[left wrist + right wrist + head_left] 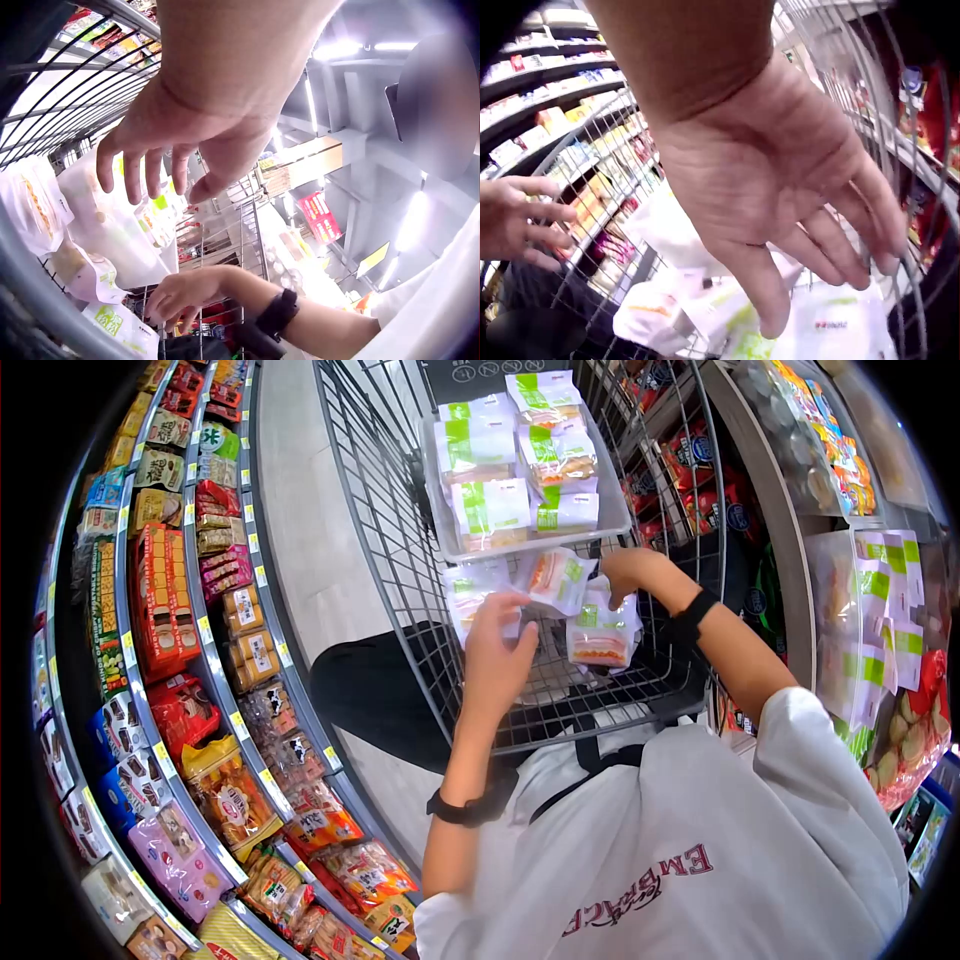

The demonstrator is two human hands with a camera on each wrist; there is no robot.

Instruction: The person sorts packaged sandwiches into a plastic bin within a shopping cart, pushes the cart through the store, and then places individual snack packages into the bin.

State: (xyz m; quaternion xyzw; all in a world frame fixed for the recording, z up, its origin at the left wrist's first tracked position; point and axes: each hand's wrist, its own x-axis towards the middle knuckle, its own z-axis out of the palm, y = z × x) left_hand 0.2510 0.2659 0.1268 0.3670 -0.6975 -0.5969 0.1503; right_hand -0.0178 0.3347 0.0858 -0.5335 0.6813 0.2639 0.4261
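Observation:
Three white-and-green wrapped sandwich packs lie in the shopping cart: a left pack (pixel 470 582), a middle pack (pixel 557 580) and a right pack (pixel 602 632). My left hand (pixel 497 655) hovers over the left and middle packs, fingers spread and nothing held, as the left wrist view also shows. My right hand (pixel 640 570) is beside the right pack, palm facing down. In the right wrist view its fingers (pixel 832 259) are loosely extended above a white wrapper (pixel 840 322), gripping nothing. Beyond both hands, a translucent bin (pixel 540 547) holds several similar packs.
The wire cart's side (pixel 385 510) rises left of the hands, with its near rim (pixel 580 732) before the body. Snack shelves (pixel 200 630) line the left. On the right, a grey shelf panel (pixel 775 480) and hanging clear bins (pixel 845 590) stand close to the cart.

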